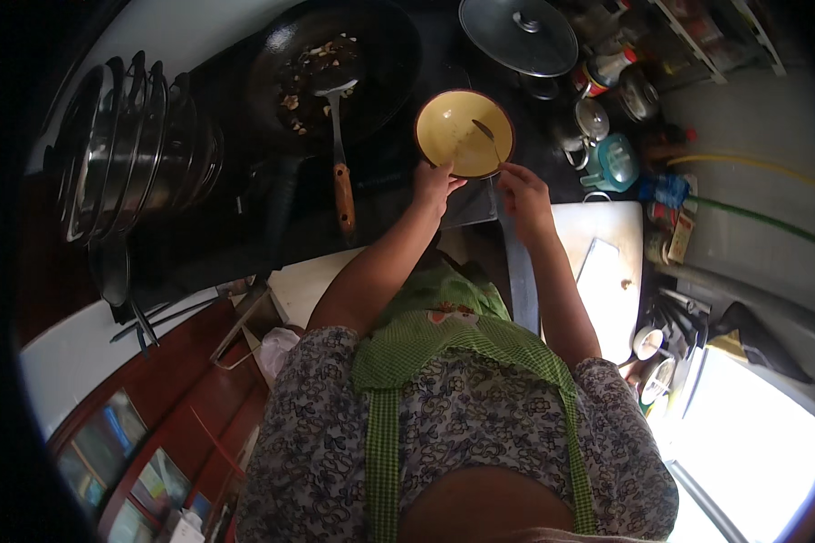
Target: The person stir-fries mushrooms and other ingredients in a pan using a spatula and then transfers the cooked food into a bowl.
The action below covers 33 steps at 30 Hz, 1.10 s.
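My left hand (435, 184) grips the near left rim of a yellow bowl (441, 125) with a dark brown edge. A little pale residue or liquid shows at the bottom of the bowl. Between the fingers of my right hand (524, 197) is the handle of a metal spoon (483, 129), whose head lies inside the bowl. To the left, a dark wok (387, 75) holds browned, chopped pieces of food (291, 102). A spatula (341, 183) with a wooden handle rests in the wok, its handle pointing towards me.
Several metal pot lids (136, 149) stand in a row at the left. A glass-lidded pan (516, 41) sits at the back. Jars, a small metal pot (589, 122) and a teal lidded jug (614, 163) crowd the right. A cutting board with a cleaver (596, 265) lies near my right arm.
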### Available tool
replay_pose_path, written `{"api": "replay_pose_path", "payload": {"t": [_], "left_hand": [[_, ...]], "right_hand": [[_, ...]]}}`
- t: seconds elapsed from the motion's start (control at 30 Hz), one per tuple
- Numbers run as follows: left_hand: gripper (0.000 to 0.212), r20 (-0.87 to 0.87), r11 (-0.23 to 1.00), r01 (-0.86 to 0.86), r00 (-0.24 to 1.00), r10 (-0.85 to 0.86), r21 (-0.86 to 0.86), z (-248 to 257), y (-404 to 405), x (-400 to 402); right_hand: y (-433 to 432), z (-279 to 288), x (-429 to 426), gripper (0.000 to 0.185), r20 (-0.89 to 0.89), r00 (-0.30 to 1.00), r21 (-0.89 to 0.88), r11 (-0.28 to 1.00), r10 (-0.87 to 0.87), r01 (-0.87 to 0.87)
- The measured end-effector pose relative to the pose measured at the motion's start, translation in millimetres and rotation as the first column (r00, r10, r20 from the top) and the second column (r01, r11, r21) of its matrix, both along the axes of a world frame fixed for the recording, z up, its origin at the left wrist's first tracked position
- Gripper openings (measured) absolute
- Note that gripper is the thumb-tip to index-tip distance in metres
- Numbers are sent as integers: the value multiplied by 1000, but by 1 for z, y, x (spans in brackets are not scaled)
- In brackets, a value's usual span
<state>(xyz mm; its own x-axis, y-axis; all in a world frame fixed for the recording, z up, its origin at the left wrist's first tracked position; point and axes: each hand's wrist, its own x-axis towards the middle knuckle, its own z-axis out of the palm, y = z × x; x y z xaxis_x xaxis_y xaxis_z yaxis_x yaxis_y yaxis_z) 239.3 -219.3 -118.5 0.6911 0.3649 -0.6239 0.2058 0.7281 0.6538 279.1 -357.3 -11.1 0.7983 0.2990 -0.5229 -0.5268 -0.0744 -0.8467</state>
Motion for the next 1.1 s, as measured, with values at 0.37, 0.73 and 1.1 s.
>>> {"api": "replay_pose_path", "payload": {"t": [0.37,0.73,1.1], "left_hand": [[43,-175,976,77,984,-40,206,71,12,-11],[36,-268,409,249,963,-11,878,153,86,-138],[53,-188,914,103,982,-30,393,127,91,-145]], "right_hand": [[7,-9,52,20,-211,975,161,986,67,-33],[23,-5,54,15,-248,963,242,969,106,-45],[33,2,30,16,-213,972,204,978,94,-50]]}}
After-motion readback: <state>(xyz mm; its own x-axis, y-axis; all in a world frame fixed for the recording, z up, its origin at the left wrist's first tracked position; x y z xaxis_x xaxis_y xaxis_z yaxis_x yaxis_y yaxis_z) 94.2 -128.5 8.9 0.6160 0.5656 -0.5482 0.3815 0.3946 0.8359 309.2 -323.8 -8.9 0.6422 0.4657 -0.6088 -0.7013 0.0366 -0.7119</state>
